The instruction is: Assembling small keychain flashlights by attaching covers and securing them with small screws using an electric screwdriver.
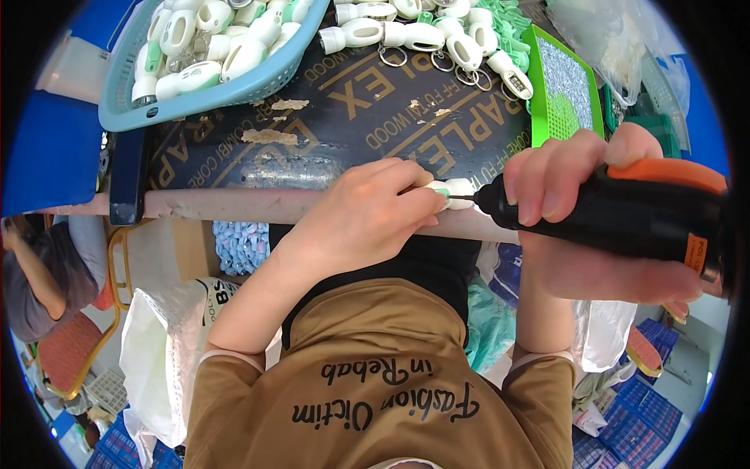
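Note:
At the table's near edge, my left hand (371, 207) is closed around a small white and green keychain flashlight (461, 187), pinching it between thumb and fingers. Much of this flashlight is hidden by the hand. My right hand (555, 180) grips a black and orange electric screwdriver (633, 205), held nearly level from the right. Its thin bit reaches the flashlight in my left fingers; whether it sits in a screw I cannot make out.
A blue basket (211, 107) full of white and green flashlights stands at the back left. More flashlights (414, 35) with key rings lie at the back middle. To the right, a bright green tray (537, 86) holds many tiny silvery pieces. Another person (55, 258) sits at far left.

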Tool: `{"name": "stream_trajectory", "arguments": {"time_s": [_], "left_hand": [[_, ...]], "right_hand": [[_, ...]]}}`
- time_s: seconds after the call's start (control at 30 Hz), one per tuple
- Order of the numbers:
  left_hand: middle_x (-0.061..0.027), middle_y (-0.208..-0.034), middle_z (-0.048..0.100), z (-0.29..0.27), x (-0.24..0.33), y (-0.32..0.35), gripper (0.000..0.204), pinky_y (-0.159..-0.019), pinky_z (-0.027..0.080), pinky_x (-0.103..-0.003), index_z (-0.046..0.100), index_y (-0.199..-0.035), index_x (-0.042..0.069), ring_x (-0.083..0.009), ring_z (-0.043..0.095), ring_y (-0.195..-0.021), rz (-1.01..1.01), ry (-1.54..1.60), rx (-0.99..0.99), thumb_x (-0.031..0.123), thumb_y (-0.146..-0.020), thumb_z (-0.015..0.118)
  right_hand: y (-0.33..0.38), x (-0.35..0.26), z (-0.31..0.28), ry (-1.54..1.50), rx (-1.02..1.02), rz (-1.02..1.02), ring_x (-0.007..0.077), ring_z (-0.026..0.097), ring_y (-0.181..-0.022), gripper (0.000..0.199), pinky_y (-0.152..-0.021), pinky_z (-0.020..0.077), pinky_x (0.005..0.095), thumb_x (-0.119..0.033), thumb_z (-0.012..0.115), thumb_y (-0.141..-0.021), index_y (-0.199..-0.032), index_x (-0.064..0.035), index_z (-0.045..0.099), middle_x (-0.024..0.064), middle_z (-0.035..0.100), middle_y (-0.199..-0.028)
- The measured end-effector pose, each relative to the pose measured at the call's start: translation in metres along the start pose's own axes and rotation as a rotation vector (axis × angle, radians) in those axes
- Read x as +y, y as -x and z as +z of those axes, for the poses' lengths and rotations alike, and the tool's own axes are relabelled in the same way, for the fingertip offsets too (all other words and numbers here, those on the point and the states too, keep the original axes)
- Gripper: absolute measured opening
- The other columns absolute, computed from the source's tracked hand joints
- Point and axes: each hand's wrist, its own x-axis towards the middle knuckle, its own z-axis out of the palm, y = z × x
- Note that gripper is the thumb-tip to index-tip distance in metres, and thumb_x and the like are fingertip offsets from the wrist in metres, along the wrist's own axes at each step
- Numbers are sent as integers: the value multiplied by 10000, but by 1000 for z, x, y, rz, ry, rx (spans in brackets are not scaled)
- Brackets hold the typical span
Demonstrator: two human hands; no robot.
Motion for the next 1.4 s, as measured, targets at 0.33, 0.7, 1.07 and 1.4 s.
{"name": "stream_trajectory", "arguments": {"time_s": [0.33,0.7,1.07,1.4], "left_hand": [[-75,-835,607,4,-1,0,228,-600,491,-350,633,-854,66,-256,603,-720,7,-15,-7,70,-660,753],[-74,-824,606,3,0,-3,222,-576,486,-348,638,-850,64,-259,604,-693,4,-2,19,52,-661,753],[-104,-920,642,-4,13,-2,206,-646,518,-311,651,-864,48,-232,641,-778,-94,195,157,29,-686,752],[-136,-962,663,-19,45,-14,384,-735,515,-316,640,-992,20,-255,647,-860,-76,244,177,39,-637,787]], "right_hand": [[-1,-3,13,84,51,44,166,467,-497,901,-513,397,323,-893,459,-607,-1061,-116,487,40,501,-632],[17,4,4,-1,343,-4,150,454,-521,872,-532,382,326,-880,444,-640,-1090,-135,505,27,486,-632],[21,22,-74,1106,824,-540,283,507,-1068,464,-1008,365,411,-370,499,-944,-1211,2,426,141,538,-1129],[61,-11,11,742,69,198,294,549,-931,471,-789,448,363,-405,510,-905,-1102,19,565,171,562,-1019]]}}
